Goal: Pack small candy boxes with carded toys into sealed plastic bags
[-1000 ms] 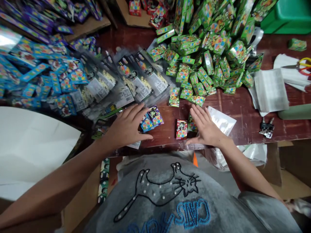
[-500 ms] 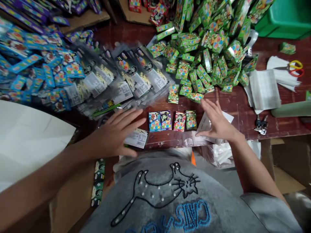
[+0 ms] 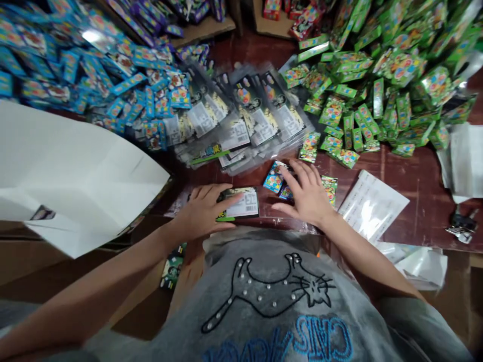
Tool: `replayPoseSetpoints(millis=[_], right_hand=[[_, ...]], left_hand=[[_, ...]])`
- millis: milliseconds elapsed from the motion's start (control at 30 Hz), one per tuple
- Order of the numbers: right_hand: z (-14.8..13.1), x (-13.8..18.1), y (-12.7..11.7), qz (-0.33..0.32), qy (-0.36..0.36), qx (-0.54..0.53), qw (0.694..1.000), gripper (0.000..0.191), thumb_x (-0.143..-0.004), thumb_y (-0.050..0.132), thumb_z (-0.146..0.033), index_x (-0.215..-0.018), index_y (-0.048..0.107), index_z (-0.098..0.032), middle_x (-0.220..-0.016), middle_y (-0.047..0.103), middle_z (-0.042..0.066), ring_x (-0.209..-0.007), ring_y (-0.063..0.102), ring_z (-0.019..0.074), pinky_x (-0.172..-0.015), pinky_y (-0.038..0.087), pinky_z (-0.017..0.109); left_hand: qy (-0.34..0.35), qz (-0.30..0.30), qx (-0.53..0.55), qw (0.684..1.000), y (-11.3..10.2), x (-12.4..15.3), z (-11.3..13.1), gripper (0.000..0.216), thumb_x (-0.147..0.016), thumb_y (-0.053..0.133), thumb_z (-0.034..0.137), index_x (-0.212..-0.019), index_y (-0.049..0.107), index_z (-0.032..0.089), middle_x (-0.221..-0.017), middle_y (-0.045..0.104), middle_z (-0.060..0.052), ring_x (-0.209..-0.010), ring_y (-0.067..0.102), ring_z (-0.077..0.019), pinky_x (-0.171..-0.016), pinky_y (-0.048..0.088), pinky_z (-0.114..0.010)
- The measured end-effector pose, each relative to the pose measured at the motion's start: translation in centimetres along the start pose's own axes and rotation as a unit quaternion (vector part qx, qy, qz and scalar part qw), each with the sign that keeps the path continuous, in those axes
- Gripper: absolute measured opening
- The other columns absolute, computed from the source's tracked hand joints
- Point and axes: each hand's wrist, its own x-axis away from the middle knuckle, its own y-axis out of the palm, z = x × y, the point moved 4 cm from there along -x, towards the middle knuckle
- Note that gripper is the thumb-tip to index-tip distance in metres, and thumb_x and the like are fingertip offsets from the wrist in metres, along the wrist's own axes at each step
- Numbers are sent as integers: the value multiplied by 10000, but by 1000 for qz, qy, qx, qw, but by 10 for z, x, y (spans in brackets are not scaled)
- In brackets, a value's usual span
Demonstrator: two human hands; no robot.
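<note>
My left hand [image 3: 204,213] rests at the near edge of the dark red table [image 3: 415,201], with fingers and thumb closed on a flat printed pouch with a barcode label [image 3: 243,203]. My right hand [image 3: 307,193] lies just to its right, fingers spread flat over a few small candy boxes. A blue box [image 3: 273,177] shows at its fingertips, and a green box [image 3: 329,185] sticks out on its right side. The boxes under the palm are hidden.
A big heap of green boxes [image 3: 377,75] fills the far right and a heap of blue boxes [image 3: 94,75] the far left. Between them lies a fan of printed pouches [image 3: 245,115]. Also here: white sheet [image 3: 75,171], clear bag [image 3: 372,203], keys [image 3: 460,229].
My left hand has taken hold of the labelled pouch. My right hand has slid left onto the row of small boxes, which now lie pushed together and askew. The camera view has shifted left.
</note>
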Motion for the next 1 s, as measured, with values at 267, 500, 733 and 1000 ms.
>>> replayPoseSetpoints(millis=[267,500,733,1000], right_hand=[[-5,-19,14,18,33,-3,999,548,-1039,544,-608,-1466,605,-269,-1564,541,187,-1341,553,438,-1068,470,666],[-22,-14,12,8,-47,15,999,486,-1038,582,-599,-1393,641,-272,-1533,586,150,-1378,547,389,-1121,430,617],[-32,-8,16,-94,-124,-49,987,777,-1003,544,-741,-1563,510,-204,-1599,557,198,-1496,516,352,-1310,284,642],[11,2,-12,-95,-119,-76,985,880,-955,631,-746,-1626,444,-209,-1476,670,165,-1432,572,385,-1338,-8,756]], left_hand=[[-80,48,88,992,8,14,1,813,-894,799,543,-1600,524,247,-1528,584,-176,-1373,537,-393,-1162,422,-558],[-85,104,97,986,5,3,-2,919,-815,869,511,-1582,491,176,-1500,615,-192,-1336,576,-402,-1177,444,-556],[-2,82,113,990,3,-14,-2,847,-864,810,512,-1580,515,169,-1467,635,-201,-1330,589,-395,-1152,457,-554],[25,83,95,992,2,-24,1,876,-875,806,521,-1606,491,156,-1468,623,-209,-1323,576,-399,-1140,451,-542]])
